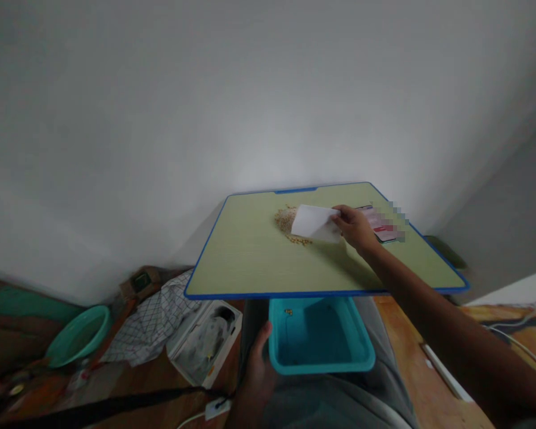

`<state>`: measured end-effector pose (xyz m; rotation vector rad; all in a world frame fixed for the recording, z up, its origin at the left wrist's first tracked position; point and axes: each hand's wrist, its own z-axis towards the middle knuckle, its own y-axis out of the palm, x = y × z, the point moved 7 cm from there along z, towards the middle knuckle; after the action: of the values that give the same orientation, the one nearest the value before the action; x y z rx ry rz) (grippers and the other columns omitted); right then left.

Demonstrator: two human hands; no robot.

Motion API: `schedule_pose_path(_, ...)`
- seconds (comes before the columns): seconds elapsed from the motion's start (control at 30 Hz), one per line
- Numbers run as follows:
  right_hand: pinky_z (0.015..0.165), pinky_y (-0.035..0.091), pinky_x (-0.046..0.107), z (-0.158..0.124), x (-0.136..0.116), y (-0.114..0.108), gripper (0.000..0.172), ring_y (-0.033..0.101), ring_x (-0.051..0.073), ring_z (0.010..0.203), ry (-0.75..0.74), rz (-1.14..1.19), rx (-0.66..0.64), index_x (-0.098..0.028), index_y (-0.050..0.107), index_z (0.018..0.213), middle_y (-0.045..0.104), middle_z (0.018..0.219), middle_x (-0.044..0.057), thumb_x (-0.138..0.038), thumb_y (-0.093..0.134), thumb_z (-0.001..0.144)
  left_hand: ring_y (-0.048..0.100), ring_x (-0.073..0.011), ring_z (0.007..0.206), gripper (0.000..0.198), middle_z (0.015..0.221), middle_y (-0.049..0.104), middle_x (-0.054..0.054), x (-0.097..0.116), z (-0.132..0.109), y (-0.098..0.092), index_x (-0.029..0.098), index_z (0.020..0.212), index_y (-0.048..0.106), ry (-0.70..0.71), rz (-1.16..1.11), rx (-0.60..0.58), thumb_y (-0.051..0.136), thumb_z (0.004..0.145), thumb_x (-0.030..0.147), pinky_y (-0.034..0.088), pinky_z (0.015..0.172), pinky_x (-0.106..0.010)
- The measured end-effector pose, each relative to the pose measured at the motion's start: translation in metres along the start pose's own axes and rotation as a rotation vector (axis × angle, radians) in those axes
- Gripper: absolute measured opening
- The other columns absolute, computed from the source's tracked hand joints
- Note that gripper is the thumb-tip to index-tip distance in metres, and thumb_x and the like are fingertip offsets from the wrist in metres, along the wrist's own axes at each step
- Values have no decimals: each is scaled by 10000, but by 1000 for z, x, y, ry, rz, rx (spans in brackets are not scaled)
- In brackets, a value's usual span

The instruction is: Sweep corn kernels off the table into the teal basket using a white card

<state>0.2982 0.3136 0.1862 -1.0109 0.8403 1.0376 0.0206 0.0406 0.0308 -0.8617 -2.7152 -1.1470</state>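
Nearest the camera, the left hand (255, 372) rests low beside the person's lap, palm against the left wall of a teal tub (321, 336), thumb up along its rim; the fingers are hidden behind it, so whether they curl around it cannot be told. The tub sits on the lap just under the near edge of the counter (250, 256), and a few grains (288, 311) lie in its far left corner.

The right arm stretches from the lower right diagonally up across the counter, nearly straight, wrist slightly bent. The right hand (355, 226) pinches the right end of a white card (312, 223), fingers closed on it, thumb on top. The card is held on edge, tilted, its lower side meeting the counter at a small pile of grain (286, 221), which lies at the card's left and far side.

Just beyond the hand lies a phone (379, 223), partly blurred. To the left, on the floor, are a checked cloth (156, 316), a white box (205, 342) and a green basin (78, 336).
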Motion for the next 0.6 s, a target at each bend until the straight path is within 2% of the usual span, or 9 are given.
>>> schedule_pose_path(0.1, 613, 410, 316, 1, -1, 4, 410, 542, 195, 652, 12, -15, 9, -223, 766, 995, 640, 710, 8, -591, 754, 815, 804, -349, 1203, 712, 1200, 818, -194, 9, -4, -2, 25, 1702, 530, 91, 4, 115, 757, 1080, 288, 582, 1209, -475)
schedule_pose_path(0.2, 643, 427, 321, 4, -7, 13, 338, 565, 203, 674, -5, -30, -21, -230, 769, 981, 648, 713, 9, -537, 751, 842, 792, -354, 1226, 571, 1220, 797, -238, 12, -8, 3, -50, 1591, 619, 119, -11, 137, 660, 1136, 293, 568, 1225, -476)
schedule_pose_path(0.27, 663, 440, 323, 7, -10, 18, 284, 581, 205, 682, -16, -48, -37, -230, 777, 989, 671, 734, 15, -481, 736, 864, 788, -359, 1231, 553, 1210, 791, -260, 11, -8, 1, -91, 1550, 632, 110, 3, 170, 610, 1163, 303, 573, 1216, -474)
schedule_pose_path(0.33, 673, 445, 323, 10, -11, 22, 244, 591, 205, 684, -15, -69, -38, -224, 787, 1000, 689, 751, 22, -419, 715, 874, 775, -370, 1259, 606, 1239, 786, -259, 9, -4, -3, -72, 1626, 575, 87, 24, 151, 611, 1166, 320, 569, 1219, -493)
schedule_pose_path(0.4, 673, 443, 320, 12, -10, 26, 225, 597, 206, 687, -16, -91, -39, -219, 799, 1005, 700, 753, 27, -373, 703, 873, 754, -382, 1298, 699, 1294, 776, -247, 7, 1, -4, -21, 1731, 475, 63, 32, 84, 634, 1159, 349, 551, 1238, -526)
schedule_pose_path(0.47, 670, 441, 316, 14, -9, 29, 220, 602, 210, 695, -27, -110, -49, -219, 811, 1009, 707, 744, 30, -355, 706, 871, 751, -372, 1307, 776, 1334, 768, -227, 10, 2, -7, 33, 1798, 382, 106, 50, 91, 676, 1138, 318, 536, 1254, -532)
schedule_pose_path(0.53, 671, 443, 313, 15, -7, 31, 224, 612, 214, 710, -39, -122, -51, -226, 821, 1020, 719, 748, 32, -358, 717, 873, 760, -358, 1294, 785, 1335, 771, -221, 14, -2, -8, 52, 1806, 371, 157, 61, 145, 691, 1126, 280, 538, 1254, -515)
schedule_pose_path(0.6, 678, 449, 314, 15, -4, 30, 232, 623, 216, 721, -36, -128, -42, -229, 826, 1029, 734, 768, 36, -370, 730, 872, 777, -338, 1266, 726, 1296, 787, -218, 15, -7, -4, 29, 1767, 441, 149, 52, 162, 680, 1130, 280, 548, 1245, -471)
